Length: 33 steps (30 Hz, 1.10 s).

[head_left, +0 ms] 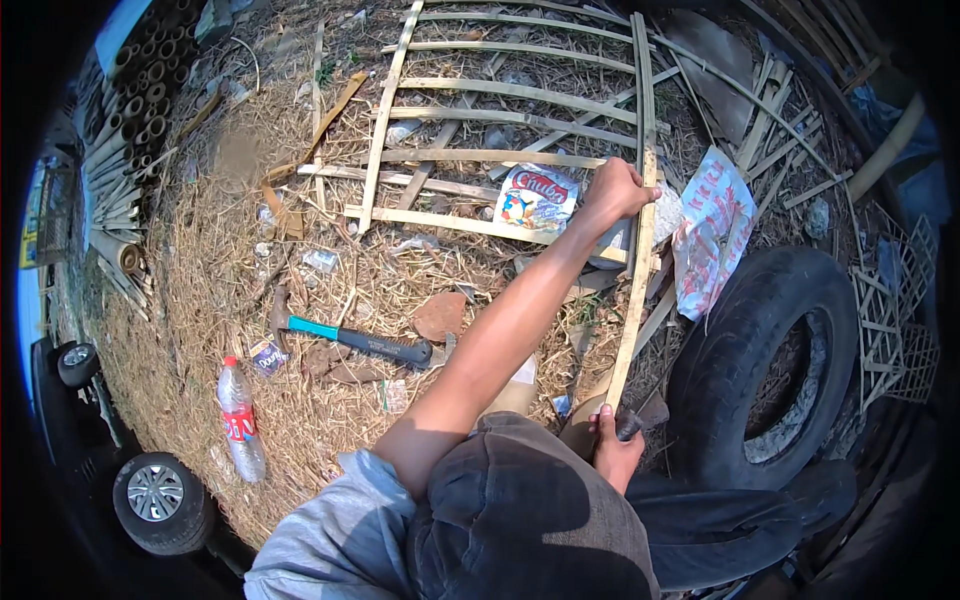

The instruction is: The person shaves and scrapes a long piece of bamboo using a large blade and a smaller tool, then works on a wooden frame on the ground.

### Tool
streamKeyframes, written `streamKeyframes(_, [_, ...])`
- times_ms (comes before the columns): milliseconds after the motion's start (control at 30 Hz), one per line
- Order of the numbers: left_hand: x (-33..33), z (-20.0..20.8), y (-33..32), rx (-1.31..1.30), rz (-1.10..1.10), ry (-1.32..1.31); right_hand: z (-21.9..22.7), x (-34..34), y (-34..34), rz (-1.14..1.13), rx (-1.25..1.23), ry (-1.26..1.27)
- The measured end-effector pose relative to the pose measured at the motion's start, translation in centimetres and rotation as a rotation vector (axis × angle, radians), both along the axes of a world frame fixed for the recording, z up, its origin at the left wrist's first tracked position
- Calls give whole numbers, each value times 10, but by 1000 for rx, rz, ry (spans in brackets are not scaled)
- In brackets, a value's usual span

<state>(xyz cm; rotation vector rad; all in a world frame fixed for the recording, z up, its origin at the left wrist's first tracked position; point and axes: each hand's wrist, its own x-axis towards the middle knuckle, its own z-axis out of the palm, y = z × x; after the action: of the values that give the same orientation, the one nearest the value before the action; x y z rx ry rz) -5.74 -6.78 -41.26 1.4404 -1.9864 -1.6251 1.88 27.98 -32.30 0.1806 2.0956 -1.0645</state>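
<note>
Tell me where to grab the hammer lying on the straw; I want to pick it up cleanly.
Grip the hammer by its black handle section, near the right-hand end, coming from above. It lies flat on the straw, teal part and head toward the left, so the handle is bare and free, left of the extended forearm.

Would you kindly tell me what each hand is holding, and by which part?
The left hand grips the long pale bamboo slat near its upper part; the right hand holds its lower end, along with a small dark object.

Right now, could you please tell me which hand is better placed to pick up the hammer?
Probably the left. The hammer lies on straw left of the left forearm; the right hand, low on the bamboo strip, would have to cross that arm. The left hand grips the strip, though.
</note>
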Motion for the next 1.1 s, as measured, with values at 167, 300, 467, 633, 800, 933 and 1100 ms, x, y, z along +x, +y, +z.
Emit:
streamKeyframes(167, [-1, 0, 1, 30, -13, 5, 0, 1, 1, 24, 24, 7])
streamKeyframes(300, [-1, -2, 1, 8, -7, -1, 1, 2, -1, 31, 8, -6])
streamKeyframes(467, [0, -4, 0, 20, -8, 1, 2, 2, -2, 30, 26, -16])
streamKeyframes(633, [0, -2, 1, 58, -18, 12, 0, 1, -1, 26, 23, -20])
streamKeyframes(800, [1, -4, 5, 46, 22, 68, -4, 2, 1, 11, -11, -20])
streamKeyframes(933, [2, -13, 10, 33, 53, 132, -1, 1, -3, -6, -13, -46])
streamKeyframes(1100, [4, -18, 18, -40, 143, 128, -3, 2, -2, -30, -24, -63])
